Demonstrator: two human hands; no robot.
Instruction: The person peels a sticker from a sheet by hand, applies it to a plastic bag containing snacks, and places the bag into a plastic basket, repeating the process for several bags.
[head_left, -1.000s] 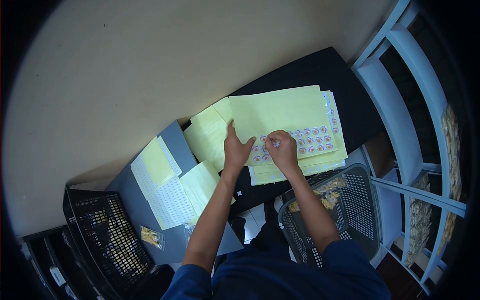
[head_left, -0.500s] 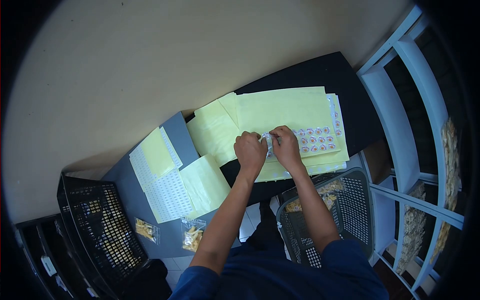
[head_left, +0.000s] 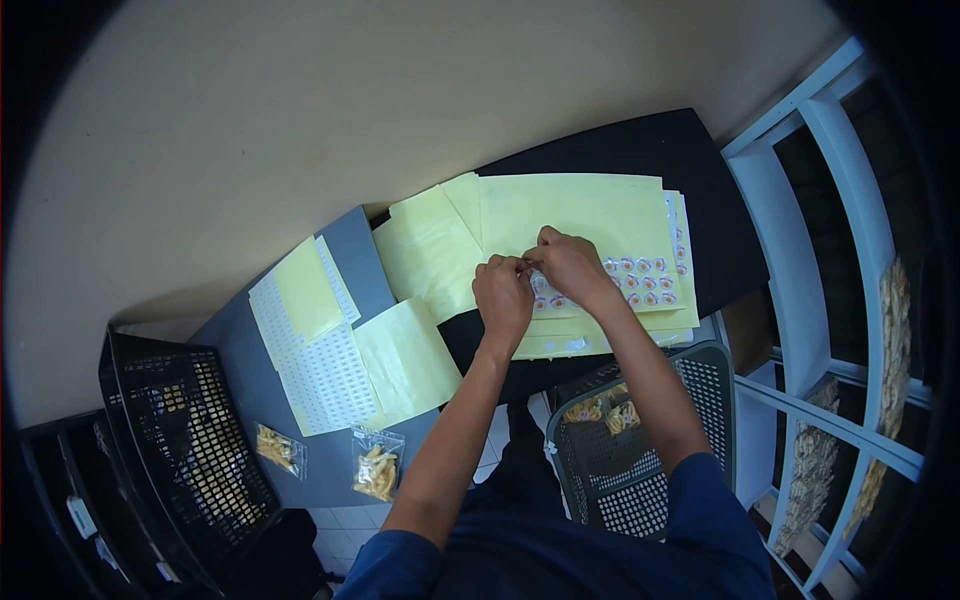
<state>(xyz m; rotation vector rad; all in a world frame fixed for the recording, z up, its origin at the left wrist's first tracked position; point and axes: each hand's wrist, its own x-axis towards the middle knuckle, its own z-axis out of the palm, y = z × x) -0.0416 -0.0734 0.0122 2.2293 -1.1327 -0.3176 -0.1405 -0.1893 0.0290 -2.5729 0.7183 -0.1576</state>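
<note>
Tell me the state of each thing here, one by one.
Left hand: fingers bent in
Right hand: fingers bent in
Sticker sheet: flat, stickers along lower part
Yellow sheet by left forearm: curling
Two clear bags: filled, lying down
Grey-green basket: open-topped, partly filled

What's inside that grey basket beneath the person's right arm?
In the basket, at the table end, are plastic bags of yellowish pieces. The right arm and sleeve cover part of the inside; anything behind them can't be seen.
</note>
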